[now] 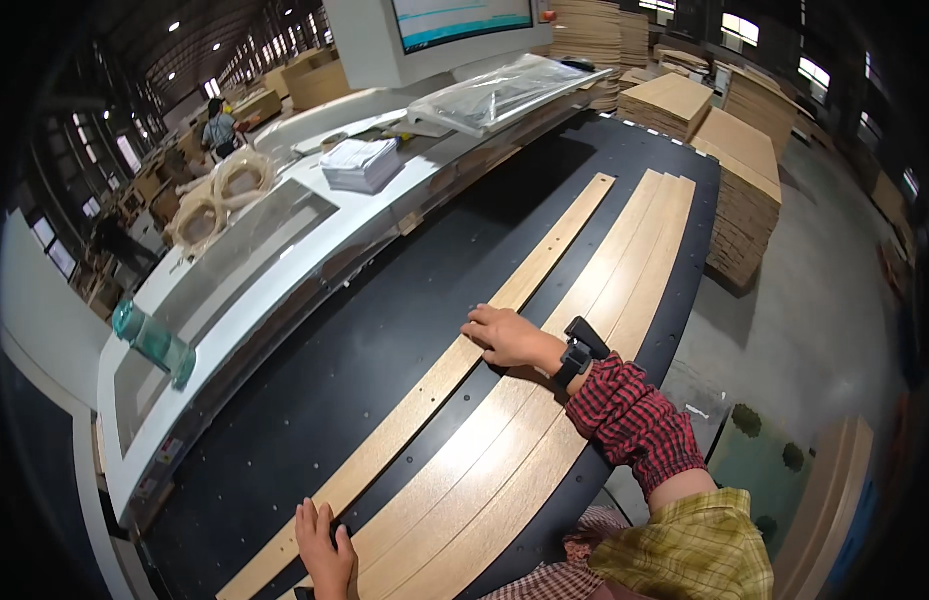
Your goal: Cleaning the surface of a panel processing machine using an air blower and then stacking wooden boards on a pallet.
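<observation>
A long, narrow wooden strip (562, 235) with small dark holes lies lengthwise on a dark machine table (360, 345). My right hand (512, 338) bends over the strip around its middle, fingertips at the far edge and thumb at the near edge. Toward the strip's near end, my left hand (327, 552) rests across it with fingers stretched out and the thumb apart. Nearer my body, several wider wooden boards (515, 455) lie side by side, with a narrow dark gap between them and the strip. A black device is strapped on my right wrist.
A white machine beam (247, 322) runs along the far side, carrying a green bottle (155, 343), a stack of papers (361, 163) and a plastic-covered keyboard (510, 92). A monitor (463, 22) stands behind. Stacked boards (740, 195) stand on the right. A person (222, 130) is far off.
</observation>
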### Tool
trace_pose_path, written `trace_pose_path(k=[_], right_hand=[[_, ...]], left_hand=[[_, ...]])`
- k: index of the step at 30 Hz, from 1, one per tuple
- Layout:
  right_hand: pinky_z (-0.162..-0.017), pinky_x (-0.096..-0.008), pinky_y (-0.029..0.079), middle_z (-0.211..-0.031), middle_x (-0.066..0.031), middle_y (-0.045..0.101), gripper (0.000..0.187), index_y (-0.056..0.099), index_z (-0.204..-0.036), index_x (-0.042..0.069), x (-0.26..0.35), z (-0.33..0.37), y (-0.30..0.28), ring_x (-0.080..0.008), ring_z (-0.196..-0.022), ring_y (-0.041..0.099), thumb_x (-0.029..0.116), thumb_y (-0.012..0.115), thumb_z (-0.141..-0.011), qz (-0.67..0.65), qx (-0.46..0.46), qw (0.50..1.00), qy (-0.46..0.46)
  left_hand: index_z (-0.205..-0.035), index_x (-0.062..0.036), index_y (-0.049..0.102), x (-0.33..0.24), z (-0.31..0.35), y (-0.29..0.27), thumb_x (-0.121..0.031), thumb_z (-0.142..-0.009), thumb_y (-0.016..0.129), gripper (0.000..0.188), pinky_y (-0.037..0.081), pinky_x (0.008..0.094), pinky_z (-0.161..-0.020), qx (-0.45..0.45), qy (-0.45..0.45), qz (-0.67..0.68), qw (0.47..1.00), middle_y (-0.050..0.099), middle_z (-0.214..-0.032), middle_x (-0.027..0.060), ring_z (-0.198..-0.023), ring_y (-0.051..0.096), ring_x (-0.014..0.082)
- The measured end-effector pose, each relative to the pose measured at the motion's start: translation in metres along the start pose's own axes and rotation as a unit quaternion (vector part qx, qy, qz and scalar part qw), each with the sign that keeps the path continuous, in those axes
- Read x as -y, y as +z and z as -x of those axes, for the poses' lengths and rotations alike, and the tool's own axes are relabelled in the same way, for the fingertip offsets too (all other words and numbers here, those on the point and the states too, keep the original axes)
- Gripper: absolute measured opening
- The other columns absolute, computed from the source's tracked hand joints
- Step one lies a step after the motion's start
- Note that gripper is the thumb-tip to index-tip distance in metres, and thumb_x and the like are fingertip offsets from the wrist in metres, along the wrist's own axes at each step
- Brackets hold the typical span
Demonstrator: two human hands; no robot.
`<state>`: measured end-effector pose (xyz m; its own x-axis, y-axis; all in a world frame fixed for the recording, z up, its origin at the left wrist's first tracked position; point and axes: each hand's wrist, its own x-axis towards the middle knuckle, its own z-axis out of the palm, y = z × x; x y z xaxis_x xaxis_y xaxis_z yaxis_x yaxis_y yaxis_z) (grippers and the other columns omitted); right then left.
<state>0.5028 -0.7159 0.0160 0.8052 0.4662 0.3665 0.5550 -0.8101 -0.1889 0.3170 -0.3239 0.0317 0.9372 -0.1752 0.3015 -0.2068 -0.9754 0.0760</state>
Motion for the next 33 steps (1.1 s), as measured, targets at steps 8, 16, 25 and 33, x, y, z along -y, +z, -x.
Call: trace_pose_path(k=[8,16,25,33], right_hand=[[-0.070,-0.0339,0.042,-0.091,-0.0170,0.049,0.033,0.046,-0.096,0.001,0.034,0.008,-0.021,-0.0296,-0.084,0.048,0.013,0.049,-0.066,-0.039,-0.062,0.996,-0.046],[-0.061,-0.0329,0.040,-0.080,-0.0129,0.046,0.019,0.045,-0.084,-0.001,0.111,0.091,-0.036,-0.0254,-0.073,0.047,0.010,0.046,-0.070,-0.223,0.028,0.962,-0.152],[-0.062,-0.0304,0.038,-0.077,-0.0096,0.044,0.014,0.046,-0.080,0.000,0.113,0.105,-0.026,-0.0221,-0.074,0.045,0.010,0.046,-0.070,-0.183,-0.026,0.977,-0.110],[-0.060,-0.0331,0.040,-0.073,-0.0107,0.045,0.015,0.046,-0.080,0.001,0.110,0.112,-0.015,-0.0249,-0.070,0.047,0.011,0.047,-0.069,-0.166,-0.088,0.981,-0.054]], left_hand=[[-0.109,-0.0009,0.041,-0.020,-0.004,-0.024,-0.012,-0.076,0.043,0.035,0.022,0.0368,-0.092,0.062,-0.019,0.056,0.996,0.031,-0.119,0.0186,-0.111,0.027,0.0332],[-0.109,-0.0006,0.040,-0.020,-0.003,-0.020,-0.011,-0.076,0.042,0.035,0.021,0.0376,-0.092,0.052,-0.008,0.049,0.997,0.030,-0.119,0.0193,-0.111,0.026,0.0336],[-0.109,-0.0003,0.040,-0.024,0.003,-0.018,-0.011,-0.077,0.039,0.034,0.021,0.0368,-0.092,0.045,0.004,0.048,0.998,0.031,-0.119,0.0201,-0.111,0.026,0.0339],[-0.110,0.0012,0.039,-0.026,0.011,-0.013,-0.016,-0.080,0.037,0.035,0.021,0.0362,-0.093,0.052,0.025,0.045,0.997,0.032,-0.117,0.0218,-0.110,0.028,0.0339]])
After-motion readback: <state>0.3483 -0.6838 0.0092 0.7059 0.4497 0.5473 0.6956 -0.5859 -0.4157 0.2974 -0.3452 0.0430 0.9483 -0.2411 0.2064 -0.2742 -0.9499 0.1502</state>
